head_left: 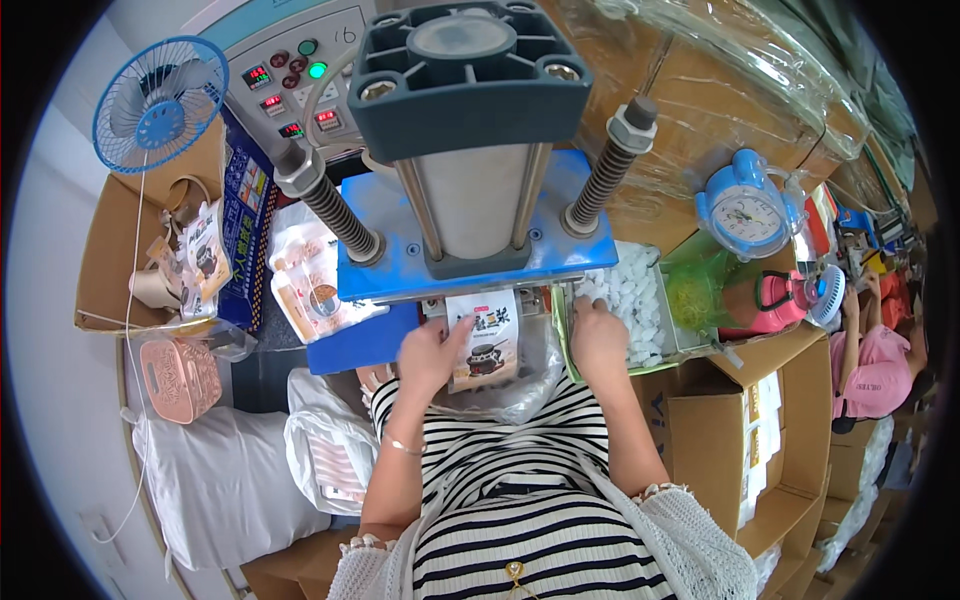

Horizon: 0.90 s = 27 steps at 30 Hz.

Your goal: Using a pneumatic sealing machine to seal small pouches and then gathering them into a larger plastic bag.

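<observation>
My left hand grips the left edge of a white printed pouch and holds it upright under the blue jaw of a sealing press. The pouch's top reaches into the gap below that jaw. My right hand rests palm down just right of the pouch, at the edge of a tray of small white packets; whether it holds one is hidden. A clear plastic bag lies in my lap below the pouch.
The press's grey cylinder and two springs rise ahead, with a control panel behind. More printed pouches lie at left, with a blue fan. A blue alarm clock and cardboard boxes stand right. Another person sits far right.
</observation>
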Available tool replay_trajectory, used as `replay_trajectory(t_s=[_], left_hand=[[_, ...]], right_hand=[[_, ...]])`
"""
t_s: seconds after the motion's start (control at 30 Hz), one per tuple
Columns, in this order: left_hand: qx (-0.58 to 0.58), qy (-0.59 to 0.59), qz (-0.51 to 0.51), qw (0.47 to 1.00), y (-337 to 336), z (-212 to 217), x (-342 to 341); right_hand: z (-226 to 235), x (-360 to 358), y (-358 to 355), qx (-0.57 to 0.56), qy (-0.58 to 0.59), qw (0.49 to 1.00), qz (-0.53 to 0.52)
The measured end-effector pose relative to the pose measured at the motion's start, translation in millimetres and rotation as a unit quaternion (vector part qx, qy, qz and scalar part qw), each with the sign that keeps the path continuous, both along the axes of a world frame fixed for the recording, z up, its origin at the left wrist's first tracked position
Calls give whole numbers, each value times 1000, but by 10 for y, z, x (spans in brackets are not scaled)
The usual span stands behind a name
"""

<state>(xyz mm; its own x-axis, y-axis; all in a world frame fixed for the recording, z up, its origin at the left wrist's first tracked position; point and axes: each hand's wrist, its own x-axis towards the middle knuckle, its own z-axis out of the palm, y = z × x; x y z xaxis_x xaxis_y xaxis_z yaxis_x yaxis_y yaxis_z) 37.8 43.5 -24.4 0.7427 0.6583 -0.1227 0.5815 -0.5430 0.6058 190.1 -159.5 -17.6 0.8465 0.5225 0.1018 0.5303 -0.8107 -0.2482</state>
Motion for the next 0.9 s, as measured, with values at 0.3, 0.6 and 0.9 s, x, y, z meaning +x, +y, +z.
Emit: replay_trajectory(t_s=[0.3, 0.6, 0.9], left_hand=[[389, -47, -4, 920, 106, -174, -560], [265, -183, -33, 946, 211, -343, -727], [-67, -210, -18, 975, -418, 455, -490]], right_hand=[[-101, 105, 32, 271, 120, 955, 12], [-340, 122, -165, 433, 269, 857, -74], [527, -343, 266, 400, 251, 872, 133]])
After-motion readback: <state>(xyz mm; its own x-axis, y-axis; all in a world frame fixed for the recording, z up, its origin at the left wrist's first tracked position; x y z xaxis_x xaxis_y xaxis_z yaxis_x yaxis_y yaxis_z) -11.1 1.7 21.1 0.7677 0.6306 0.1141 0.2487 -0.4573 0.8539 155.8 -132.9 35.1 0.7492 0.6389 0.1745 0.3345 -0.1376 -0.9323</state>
